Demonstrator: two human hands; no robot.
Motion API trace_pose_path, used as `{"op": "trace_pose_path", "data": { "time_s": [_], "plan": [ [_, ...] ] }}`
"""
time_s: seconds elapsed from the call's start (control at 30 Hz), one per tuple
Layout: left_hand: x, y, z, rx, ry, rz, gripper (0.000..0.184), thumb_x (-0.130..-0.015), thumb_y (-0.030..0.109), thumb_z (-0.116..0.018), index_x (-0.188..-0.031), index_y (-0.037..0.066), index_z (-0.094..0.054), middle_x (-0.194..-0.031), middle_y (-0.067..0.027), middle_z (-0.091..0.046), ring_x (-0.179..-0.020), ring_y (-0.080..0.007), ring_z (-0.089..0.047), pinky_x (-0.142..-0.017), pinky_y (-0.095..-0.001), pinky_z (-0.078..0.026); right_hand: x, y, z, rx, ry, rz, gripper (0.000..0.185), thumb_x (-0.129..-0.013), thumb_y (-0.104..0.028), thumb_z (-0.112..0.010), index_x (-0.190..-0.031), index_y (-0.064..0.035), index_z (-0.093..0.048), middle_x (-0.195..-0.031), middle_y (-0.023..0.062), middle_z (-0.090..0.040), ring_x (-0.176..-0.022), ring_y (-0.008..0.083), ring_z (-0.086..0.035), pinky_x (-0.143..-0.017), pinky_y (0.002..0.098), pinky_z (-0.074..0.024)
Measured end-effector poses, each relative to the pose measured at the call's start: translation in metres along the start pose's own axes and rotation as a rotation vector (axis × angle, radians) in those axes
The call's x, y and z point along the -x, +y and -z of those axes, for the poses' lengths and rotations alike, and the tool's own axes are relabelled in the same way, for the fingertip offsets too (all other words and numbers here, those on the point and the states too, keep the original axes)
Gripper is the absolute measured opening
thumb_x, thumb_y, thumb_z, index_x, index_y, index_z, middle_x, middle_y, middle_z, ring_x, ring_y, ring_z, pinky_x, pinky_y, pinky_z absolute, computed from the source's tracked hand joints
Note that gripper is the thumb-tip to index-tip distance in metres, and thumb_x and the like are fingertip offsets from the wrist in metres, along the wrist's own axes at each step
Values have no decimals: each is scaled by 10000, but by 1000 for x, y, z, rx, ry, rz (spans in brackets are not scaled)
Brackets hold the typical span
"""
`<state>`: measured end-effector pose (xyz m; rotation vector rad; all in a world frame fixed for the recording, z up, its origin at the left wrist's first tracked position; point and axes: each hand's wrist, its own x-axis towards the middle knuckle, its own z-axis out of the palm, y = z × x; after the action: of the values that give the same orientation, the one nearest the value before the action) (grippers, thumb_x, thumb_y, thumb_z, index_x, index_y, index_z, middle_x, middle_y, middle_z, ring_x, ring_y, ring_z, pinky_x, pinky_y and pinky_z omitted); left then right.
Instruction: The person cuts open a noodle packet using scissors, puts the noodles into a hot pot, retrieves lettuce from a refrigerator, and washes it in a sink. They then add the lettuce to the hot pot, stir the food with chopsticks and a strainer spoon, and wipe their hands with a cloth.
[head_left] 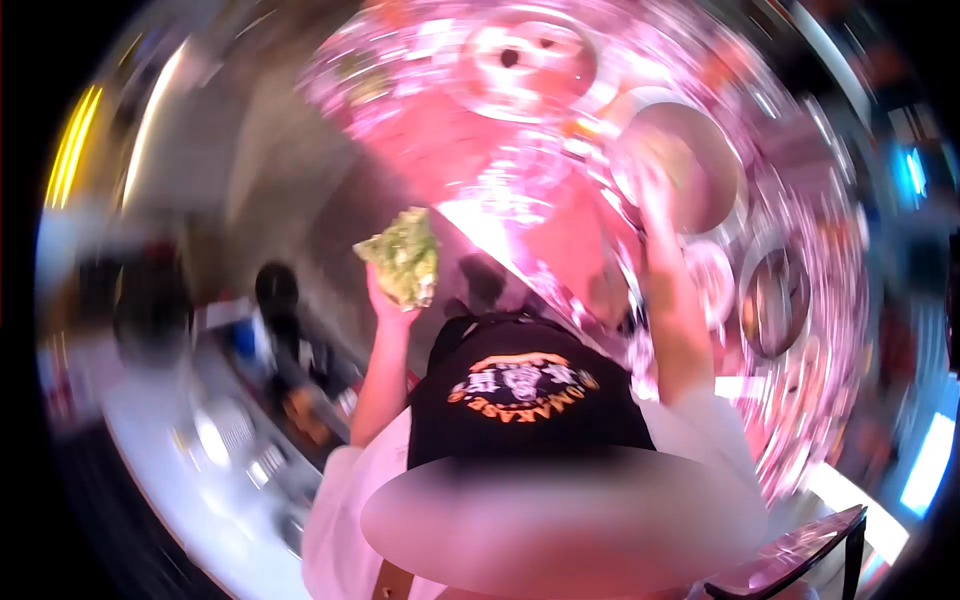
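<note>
My left hand is held out over the floor on the left, its fingers closed around a clump of pale green leafy vegetable. Its crinkled leaves stand up above the hand; whether it is lettuce or cabbage I cannot tell. My right hand reaches forward to the near side of a large pale bowl. Motion smears its fingers, so their grip is unclear. Something yellowish lies in the bowl beside that hand.
A round metal dish with dark bits stands at the back of the pink-lit table. Smaller bowls, including a dark oval one, crowd the right side. A white counter with blurred items runs along the lower left. A dark-framed chair is at lower right.
</note>
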<state>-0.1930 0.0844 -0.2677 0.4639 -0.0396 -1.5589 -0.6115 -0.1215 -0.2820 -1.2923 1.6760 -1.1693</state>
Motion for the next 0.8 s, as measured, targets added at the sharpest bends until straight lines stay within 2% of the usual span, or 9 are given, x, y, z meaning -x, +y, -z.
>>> {"op": "trace_pose_path", "data": {
  "time_s": [0.07, 0.13, 0.2, 0.37, 0.43, 0.6, 0.67, 0.73, 0.8],
  "plan": [
    [63, 15, 47, 101, 190, -182, 599, -906, 471, -466, -1361, 87, -401, -1325, -165, -484, -1185, -361, -496, -956, -513, -442, 71, -36, -39, -452, -265, -225, 210, -944, -186, -532, -976, -12, -645, -710, 16, -577, -587, 67, -499, -538, 198, -402],
    [135, 21, 87, 195, 182, -364, 568, -885, 405, -537, -1339, 83, -427, -1299, -150, -514, -1155, -345, -524, -962, -487, -435, 117, -6, -74, -423, -602, -64, 209, -953, -168, -530, -774, -62, -530, -562, -40, -419, -494, 41, -353, -457, 191, -294],
    [213, 17, 116, 306, 282, -538, 557, -880, 428, -547, -1307, 76, -476, -1283, -135, -541, -1145, -301, -543, -974, -443, -433, 177, 18, -103, -422, -652, -252, 165, -953, -193, -540, -879, -47, -566, -691, 12, -553, -567, 64, -469, -512, 178, -372],
    [421, -7, 103, 386, 501, -1080, 567, -892, 423, -542, -1321, 61, -458, -1294, -143, -532, -1173, -305, -528, -993, -447, -419, 259, 20, -146, -12, -1320, -145, 174, -936, -163, -558, -1047, -33, -587, -843, 41, -632, -680, 87, -553, -600, 197, -422],
    [505, -16, 95, 298, 404, -1260, 580, -902, 400, -530, -1348, 47, -416, -1313, -164, -509, -1180, -322, -519, -1005, -455, -408, 292, -1, -164, 21, -1431, -8, 159, -935, -147, -553, -1052, -44, -583, -845, 39, -642, -688, 80, -552, -618, 200, -436],
    [707, -74, 92, 223, 808, -1657, 562, -882, 385, -572, -1306, 40, -439, -1206, -157, -577, -1066, -296, -589, -895, -425, -491, 373, -6, -212, 93, -1480, -5, 174, -929, -130, -556, -1076, -40, -584, -852, 48, -642, -698, 85, -552, -637, 213, -454],
    [787, -104, 107, 239, 1138, -1686, 534, -870, 440, -566, -1233, 51, -517, -1116, -122, -629, -944, -262, -638, -758, -392, -539, 430, -17, -210, 118, -1499, 5, 182, -926, -124, -558, -1081, -33, -583, -852, 49, -639, -708, 91, -555, -651, 217, -458],
    [845, -129, 95, 102, 1540, -1667, 527, -835, 371, -648, -1203, 14, -528, -1059, -118, -642, -913, -228, -648, -762, -375, -538, 469, -6, -210, 147, -1670, 137, 205, -920, -115, -564, -1098, -13, -576, -857, 53, -632, -733, 105, -564, -672, 230, -465],
    [900, -158, 98, -364, 2186, -1375, 570, -793, 347, -707, -1192, -19, -530, -1038, -115, -647, -902, -203, -638, -792, -327, -517, 491, 7, -208, 241, -1804, 216, 220, -911, -105, -578, -1104, 1, -573, -859, 49, -623, -721, 115, -566, -676, 236, -467]
  ]
}}
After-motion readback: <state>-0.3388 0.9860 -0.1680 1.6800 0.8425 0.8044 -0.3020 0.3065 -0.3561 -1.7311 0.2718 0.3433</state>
